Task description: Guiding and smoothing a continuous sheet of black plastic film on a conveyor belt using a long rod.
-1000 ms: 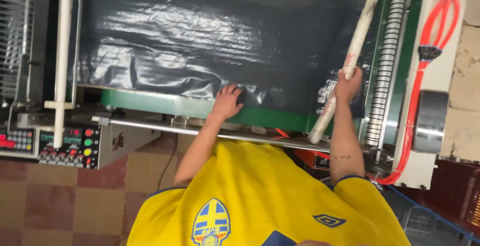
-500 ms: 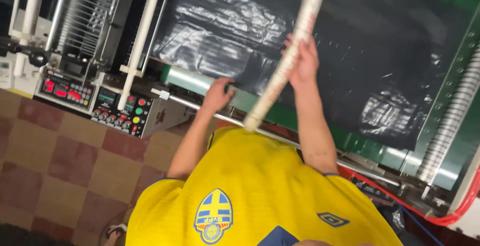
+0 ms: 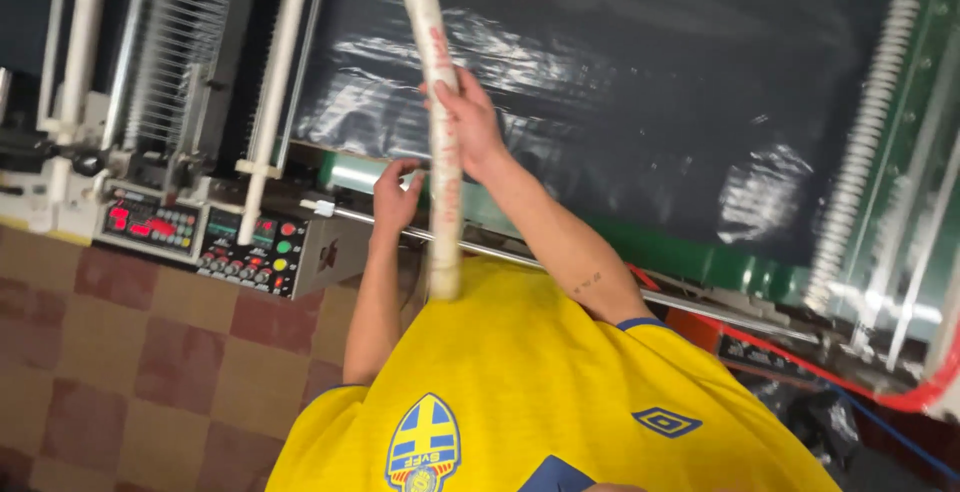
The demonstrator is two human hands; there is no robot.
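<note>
Here, the long white tube (image 3: 438, 122) carries faded red print and stands near upright, its lower end against your yellow shirt (image 3: 540, 392), crossing the front edge of the black film sheet (image 3: 620, 82). Your right hand (image 3: 465, 122) has its grip clamped around the tube mid-length, forearm raised. Your left hand (image 3: 397, 195) rests loosely curled, holding nothing, touching the steel rail (image 3: 520, 262) beside the control panel (image 3: 245, 252).

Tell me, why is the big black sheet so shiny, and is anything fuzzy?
Head view: lamp glare makes white patches on the wrinkled black plastic sheet; the pale tube in the right hand looks slightly motion-blurred; the left hand is fairly sharp; the picture is tilted.
</note>
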